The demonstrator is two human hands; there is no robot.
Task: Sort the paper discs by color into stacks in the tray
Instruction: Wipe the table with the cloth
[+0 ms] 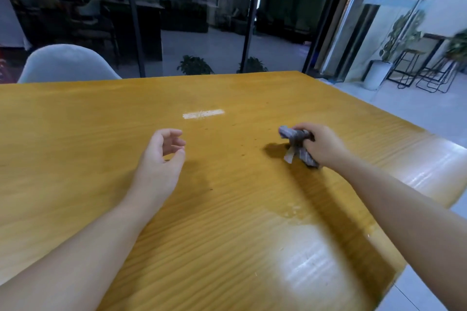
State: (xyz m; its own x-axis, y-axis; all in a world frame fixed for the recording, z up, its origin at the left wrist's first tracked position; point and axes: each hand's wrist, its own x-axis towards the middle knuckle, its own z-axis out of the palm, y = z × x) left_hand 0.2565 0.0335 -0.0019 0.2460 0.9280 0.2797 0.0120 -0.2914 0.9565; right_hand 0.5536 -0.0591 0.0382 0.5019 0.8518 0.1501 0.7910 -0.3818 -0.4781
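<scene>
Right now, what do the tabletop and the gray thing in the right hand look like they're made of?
Tabletop: looks like wood or wood veneer with a glossy yellow finish; grain lines run across it and light glares off it.
Gray thing: seems to be soft cloth, a rag perhaps; it bunches and droops in limp folds where the right hand grips it. The exact fabric can't be told.

Yellow wooden table (227,209) – white scuffed patch (203,114) mid-surface; grey chair (68,63) behind far edge.
</scene>
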